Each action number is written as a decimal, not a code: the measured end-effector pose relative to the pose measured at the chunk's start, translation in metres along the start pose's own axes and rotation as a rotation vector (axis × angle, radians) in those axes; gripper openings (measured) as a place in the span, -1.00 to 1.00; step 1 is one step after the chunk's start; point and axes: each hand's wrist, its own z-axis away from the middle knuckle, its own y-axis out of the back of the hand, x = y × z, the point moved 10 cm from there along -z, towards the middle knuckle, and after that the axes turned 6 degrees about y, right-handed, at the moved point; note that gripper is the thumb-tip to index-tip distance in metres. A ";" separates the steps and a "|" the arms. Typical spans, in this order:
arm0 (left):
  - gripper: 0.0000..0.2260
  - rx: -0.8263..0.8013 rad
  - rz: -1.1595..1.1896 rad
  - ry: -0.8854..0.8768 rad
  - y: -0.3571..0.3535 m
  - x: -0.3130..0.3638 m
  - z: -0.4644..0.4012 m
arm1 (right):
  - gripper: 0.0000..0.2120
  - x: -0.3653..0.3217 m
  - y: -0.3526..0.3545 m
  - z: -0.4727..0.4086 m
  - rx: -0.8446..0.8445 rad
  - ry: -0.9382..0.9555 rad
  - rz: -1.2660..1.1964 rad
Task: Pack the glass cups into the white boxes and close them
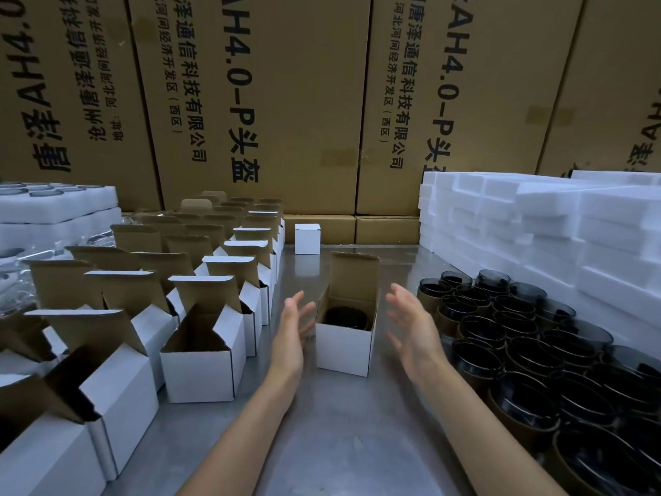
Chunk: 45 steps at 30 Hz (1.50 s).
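Note:
A small white box [343,347] stands open in the middle of the grey table, its brown lid flap upright at the back. A dark glass cup [345,316] sits inside it. My left hand [291,327] is just left of the box, fingers straight, close to its side wall. To the right of the box my right hand [411,320] is held up with spread fingers, a short gap away. Neither hand holds anything. Several dark glass cups [529,349] stand packed together at the right. One closed white box [307,238] stands at the back.
Rows of open empty white boxes [200,363] fill the left side. White foam trays [536,223] are stacked at the back right, more foam [53,205] at the back left. Tall brown cartons [286,102] form a wall behind the table [339,424].

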 end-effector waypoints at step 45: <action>-0.66 -0.211 -0.046 -0.127 -0.023 0.006 0.013 | -0.73 -0.003 -0.030 0.016 -0.190 0.308 0.287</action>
